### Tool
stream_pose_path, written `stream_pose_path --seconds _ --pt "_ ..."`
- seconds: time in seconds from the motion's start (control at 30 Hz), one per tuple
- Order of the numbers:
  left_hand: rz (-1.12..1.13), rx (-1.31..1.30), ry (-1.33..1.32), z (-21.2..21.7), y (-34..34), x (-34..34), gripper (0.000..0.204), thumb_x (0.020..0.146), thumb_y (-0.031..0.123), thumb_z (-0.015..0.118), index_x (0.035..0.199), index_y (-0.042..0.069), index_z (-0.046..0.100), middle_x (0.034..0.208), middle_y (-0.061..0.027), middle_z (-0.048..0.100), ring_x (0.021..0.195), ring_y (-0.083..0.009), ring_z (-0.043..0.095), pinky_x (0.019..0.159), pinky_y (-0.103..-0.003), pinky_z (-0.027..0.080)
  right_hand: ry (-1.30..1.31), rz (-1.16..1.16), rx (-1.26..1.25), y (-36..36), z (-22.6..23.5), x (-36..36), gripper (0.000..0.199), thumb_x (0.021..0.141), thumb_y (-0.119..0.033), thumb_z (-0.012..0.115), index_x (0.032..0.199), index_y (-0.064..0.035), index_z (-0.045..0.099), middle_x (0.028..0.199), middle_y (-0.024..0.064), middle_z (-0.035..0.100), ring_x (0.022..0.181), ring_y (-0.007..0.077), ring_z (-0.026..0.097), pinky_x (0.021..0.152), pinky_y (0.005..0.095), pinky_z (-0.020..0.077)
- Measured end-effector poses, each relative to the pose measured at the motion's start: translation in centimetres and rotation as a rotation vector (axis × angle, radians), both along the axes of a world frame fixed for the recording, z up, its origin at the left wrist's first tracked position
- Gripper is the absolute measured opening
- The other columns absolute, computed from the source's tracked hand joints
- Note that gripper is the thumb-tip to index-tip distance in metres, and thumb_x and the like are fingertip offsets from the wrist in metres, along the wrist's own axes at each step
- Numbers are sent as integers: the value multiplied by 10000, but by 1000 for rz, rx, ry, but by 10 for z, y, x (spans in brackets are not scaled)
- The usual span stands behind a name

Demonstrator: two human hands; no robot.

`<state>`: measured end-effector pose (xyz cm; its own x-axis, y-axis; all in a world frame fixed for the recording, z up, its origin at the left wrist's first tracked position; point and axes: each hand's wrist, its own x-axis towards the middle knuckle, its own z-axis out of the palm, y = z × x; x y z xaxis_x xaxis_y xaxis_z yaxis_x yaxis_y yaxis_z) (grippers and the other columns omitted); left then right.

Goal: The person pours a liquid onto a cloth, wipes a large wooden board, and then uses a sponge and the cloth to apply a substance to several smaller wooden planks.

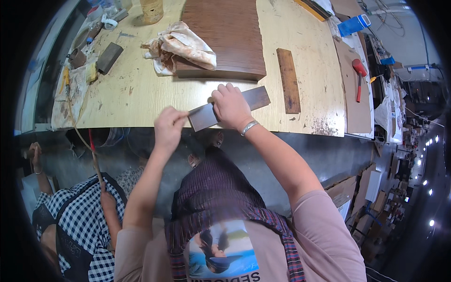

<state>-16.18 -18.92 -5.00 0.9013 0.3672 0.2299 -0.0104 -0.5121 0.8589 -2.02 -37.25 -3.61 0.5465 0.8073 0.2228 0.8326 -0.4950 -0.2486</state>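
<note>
A narrow dark brown wooden board (256,98) lies at a slant along the table's near edge, its left end sticking out slightly over the edge. My right hand (230,107) grips it across the middle, with the fingers over its far side. At the board's left end my left hand (169,126) is closed in a pinch, fingertips by the corner. Whatever those fingers hold, if anything, cannot be made out. Just beyond my hands sits a large stack of brown boards (223,37), and a stained, crumpled cloth (181,47) is draped on its near left corner.
Another stained wood strip (288,81) lies to the right on the pale table (312,70). A dark block (110,57), a yellow sponge (91,72) and a jar (152,11) stand left. A red mallet (359,73) lies far right. Another person (87,216) in checks is at lower left.
</note>
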Motion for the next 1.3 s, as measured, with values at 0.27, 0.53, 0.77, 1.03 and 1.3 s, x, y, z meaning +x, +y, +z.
stream_pose_path --seconds 0.27,0.53,0.77,1.03,1.3 --pt "70 139 -61 -9 9 9 110 726 -59 660 814 -1 691 734 -117 576 721 -286 570 645 -365 465 -25 -9 -35 0 -3 1 132 779 -172 611 859 -82 556 901 102 543 893 293 533 760 403 432" --pt "-210 145 -219 10 -25 -19 154 679 -75 698 802 16 712 686 -104 576 667 -277 562 609 -354 458 4 -10 -11 -1 -3 0 131 794 -151 590 884 -68 543 901 113 530 896 307 518 785 416 428" --pt "-159 286 -270 1 -13 -11 124 707 -40 681 813 21 701 701 -113 570 695 -290 553 617 -377 458 -20 -9 -16 0 -4 0 123 788 -166 596 868 -80 559 902 105 540 902 300 525 778 405 427" --pt "150 206 -97 1 16 3 187 778 -6 672 955 34 716 819 -129 602 731 -294 577 642 -365 454 -14 -1 -12 -1 -6 -1 124 795 -145 590 882 -70 546 911 115 533 889 311 518 781 416 430" --pt "121 -26 363 11 -17 -19 410 801 228 748 1150 26 675 802 -80 679 673 -225 651 654 -328 509 49 -32 69 -1 -4 -1 99 807 -152 580 855 -73 545 878 108 522 879 309 505 776 417 419"
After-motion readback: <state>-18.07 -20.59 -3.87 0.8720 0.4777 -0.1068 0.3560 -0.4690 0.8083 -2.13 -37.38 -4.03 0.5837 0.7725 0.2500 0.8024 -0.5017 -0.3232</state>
